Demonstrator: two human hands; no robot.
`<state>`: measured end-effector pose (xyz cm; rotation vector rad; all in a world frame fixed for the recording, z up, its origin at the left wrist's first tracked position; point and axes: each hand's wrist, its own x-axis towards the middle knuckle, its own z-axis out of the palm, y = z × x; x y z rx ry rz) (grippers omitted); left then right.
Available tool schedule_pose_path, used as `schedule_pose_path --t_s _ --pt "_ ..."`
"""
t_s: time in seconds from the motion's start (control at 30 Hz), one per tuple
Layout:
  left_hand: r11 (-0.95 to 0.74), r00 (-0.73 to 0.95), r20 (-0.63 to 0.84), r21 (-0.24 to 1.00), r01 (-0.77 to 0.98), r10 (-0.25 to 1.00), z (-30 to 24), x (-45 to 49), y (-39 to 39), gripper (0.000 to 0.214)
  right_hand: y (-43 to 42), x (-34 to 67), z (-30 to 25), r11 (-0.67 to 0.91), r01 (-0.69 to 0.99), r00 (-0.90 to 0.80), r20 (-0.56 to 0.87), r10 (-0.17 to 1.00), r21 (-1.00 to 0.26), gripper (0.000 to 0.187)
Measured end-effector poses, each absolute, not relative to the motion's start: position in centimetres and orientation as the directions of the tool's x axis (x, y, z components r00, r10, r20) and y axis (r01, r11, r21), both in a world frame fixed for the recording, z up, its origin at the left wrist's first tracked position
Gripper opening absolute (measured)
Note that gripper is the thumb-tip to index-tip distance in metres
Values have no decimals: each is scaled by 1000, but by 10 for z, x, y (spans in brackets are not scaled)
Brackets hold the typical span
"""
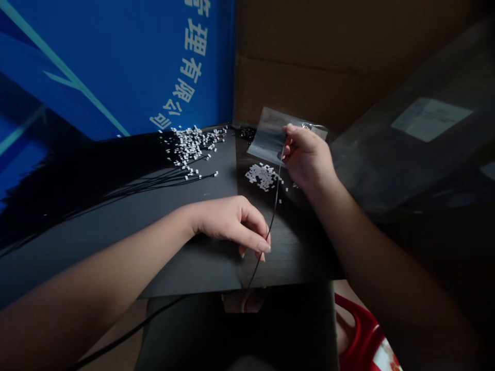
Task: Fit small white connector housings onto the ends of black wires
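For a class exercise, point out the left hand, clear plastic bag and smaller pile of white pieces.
Left hand (228, 224): head view, back of hand.
Clear plastic bag (266, 139): head view, upper film.
Smaller pile of white pieces (263, 176): head view, its middle.

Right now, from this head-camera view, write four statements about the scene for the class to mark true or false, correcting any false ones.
1. The right hand is beside a clear plastic bag. True.
2. The left hand grips scissors. False: it pinches a thin black cord.
3. Small white pieces lie in two separate heaps. True.
4. The panel behind the work is red. False: the panel is blue, with white characters.
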<state>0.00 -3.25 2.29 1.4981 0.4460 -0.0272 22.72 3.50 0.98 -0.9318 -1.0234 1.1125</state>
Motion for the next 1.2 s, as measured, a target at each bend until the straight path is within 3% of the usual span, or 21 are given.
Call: schedule_pose_path --t_s 0.13,0.33,0.53,0.67,0.93,1.2 --pt "46 932 -285 958 282 225 22 1 -34 16 23 214 9 106 -302 -21 118 993 -947 32" --pt "-2 911 -276 957 291 306 17 -1 -31 29 15 211 12 24 -398 -148 90 985 -917 27" --pt "-18 658 -109 983 183 745 12 4 -27 47 9 210 16 11 -399 -216 105 971 -917 27" --pt "-56 494 -13 991 124 869 2 6 -20 53 4 206 14 0 -374 -248 100 964 -927 23" --pt "-88 451 86 996 -16 889 1 6 -20 40 0 198 2 88 -238 -258 150 954 -967 28" --pt "-59 397 56 998 -4 916 0 7 -18 29 -1 195 2 57 -268 -269 132 954 -962 29"
